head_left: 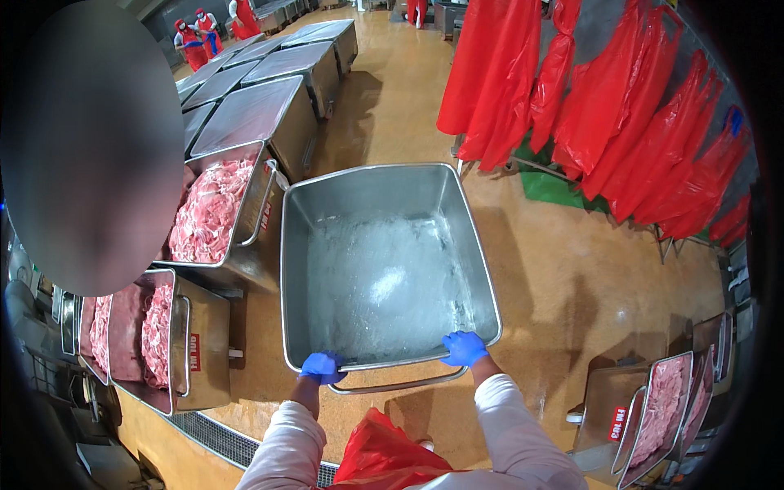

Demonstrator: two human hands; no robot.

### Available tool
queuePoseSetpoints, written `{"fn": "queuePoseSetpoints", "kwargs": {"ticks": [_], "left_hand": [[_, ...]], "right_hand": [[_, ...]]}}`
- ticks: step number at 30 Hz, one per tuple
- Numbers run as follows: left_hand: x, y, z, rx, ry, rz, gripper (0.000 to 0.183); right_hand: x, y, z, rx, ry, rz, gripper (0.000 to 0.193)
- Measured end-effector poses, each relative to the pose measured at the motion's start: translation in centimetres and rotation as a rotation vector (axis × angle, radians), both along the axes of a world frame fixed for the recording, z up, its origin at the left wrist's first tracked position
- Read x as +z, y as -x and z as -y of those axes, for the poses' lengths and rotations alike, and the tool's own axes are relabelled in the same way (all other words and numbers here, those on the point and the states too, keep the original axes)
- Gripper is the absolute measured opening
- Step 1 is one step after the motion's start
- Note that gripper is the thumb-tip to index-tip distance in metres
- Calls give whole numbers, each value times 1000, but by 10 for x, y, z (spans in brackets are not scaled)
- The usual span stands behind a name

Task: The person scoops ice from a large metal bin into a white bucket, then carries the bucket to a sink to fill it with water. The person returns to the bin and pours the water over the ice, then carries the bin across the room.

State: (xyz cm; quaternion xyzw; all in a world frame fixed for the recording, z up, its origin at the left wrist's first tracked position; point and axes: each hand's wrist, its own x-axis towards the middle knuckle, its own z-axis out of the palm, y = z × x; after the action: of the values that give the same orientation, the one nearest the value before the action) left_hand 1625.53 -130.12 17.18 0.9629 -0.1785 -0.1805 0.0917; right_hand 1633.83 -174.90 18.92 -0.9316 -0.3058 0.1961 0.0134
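Note:
A large square stainless steel meat cart (384, 253) stands right before me, its inside and bottom wet and shiny with pale streaks. My left hand (323, 367), in a blue glove, is closed over the near rim at its left corner. Toward the right corner of that same rim, my right hand (465, 349), also blue-gloved, has its fingers hooked over the edge. Below the rim, a tubular metal handle (398, 385) runs between my hands. Both arms reach forward in white sleeves, and a red apron (380, 447) covers my front.
At the left stand a cart of sliced meat (214, 211) and a nearer meat-filled cart (158, 335). Film-covered carts (245, 114) line up beyond. Red aprons (600, 98) hang at the right. Another meat cart (658, 404) stands lower right. A floor grate (224, 438) lies lower left; people work far back.

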Motion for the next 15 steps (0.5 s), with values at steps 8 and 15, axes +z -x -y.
{"fn": "queuePoseSetpoints", "kwargs": {"ticks": [8, 15], "left_hand": [[9, -87, -23, 1, -45, 17, 39], [9, -182, -53, -3, -46, 66, 42]], "right_hand": [[-2, -78, -26, -57, 17, 17, 56], [0, -172, -59, -76, 45, 78, 57]]}}
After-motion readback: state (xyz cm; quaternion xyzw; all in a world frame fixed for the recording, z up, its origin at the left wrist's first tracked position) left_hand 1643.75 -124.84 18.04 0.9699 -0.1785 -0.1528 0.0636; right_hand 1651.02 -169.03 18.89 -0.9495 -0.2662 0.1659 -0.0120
